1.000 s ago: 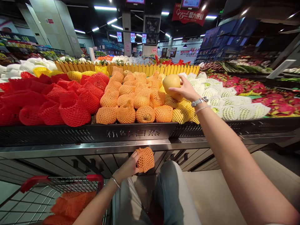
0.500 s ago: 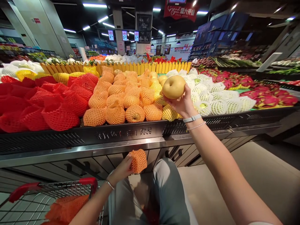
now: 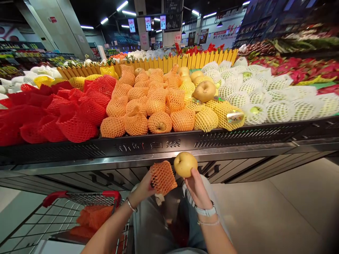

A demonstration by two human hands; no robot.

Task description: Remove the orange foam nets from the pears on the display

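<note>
My right hand (image 3: 197, 188) grips a bare yellow pear (image 3: 185, 164) just below the front edge of the fruit stand (image 3: 159, 146). Beside it, my left hand (image 3: 144, 188) holds an empty orange foam net sleeve (image 3: 162, 177), almost touching the pear. Both hands sit low, over my legs. On the stand, orange-netted pears (image 3: 148, 106) are piled in the middle, with another bare pear (image 3: 204, 91) resting among yellow-netted ones.
Red-netted fruit (image 3: 53, 113) fills the left of the stand, white-netted fruit (image 3: 265, 98) and dragon fruit (image 3: 296, 70) the right. A shopping cart (image 3: 79, 215) with red handle stands at lower left, holding orange-netted fruit. A yellow picket divider (image 3: 164, 63) runs behind the pile.
My right hand has brought the pear down from above the pile to beside the net sleeve in my left hand. The view has tilted downward.
</note>
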